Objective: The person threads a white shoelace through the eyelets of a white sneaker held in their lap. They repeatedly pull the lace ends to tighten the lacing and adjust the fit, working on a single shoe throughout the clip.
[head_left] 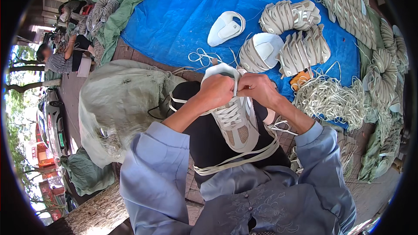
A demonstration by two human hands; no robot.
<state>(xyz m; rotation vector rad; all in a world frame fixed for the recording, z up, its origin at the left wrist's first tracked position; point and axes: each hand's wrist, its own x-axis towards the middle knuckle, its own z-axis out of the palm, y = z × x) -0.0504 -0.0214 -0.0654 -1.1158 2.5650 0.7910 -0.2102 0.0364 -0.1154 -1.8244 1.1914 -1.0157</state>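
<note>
A beige and white shoe upper [235, 135] rests across my lap, toe toward me, with white lace criss-crossed up its front. My left hand [217, 90] is closed on the upper at the top of the lacing, beside the collar. Opposite it, my right hand [260, 89] pinches the other edge, its fingertips close to the left ones. Whether a lace end is between the fingers is hidden. Several loose white laces [237, 162] lie over my dark-clothed thighs below the toe.
A blue tarp [174, 21] ahead bears a single upper [226, 28], nested stacks of uppers [305, 50] and a heap of white laces [333, 100]. More stacks line the right. At left lies a big pale sack [122, 104]; a person in stripes [61, 61] sits farther off.
</note>
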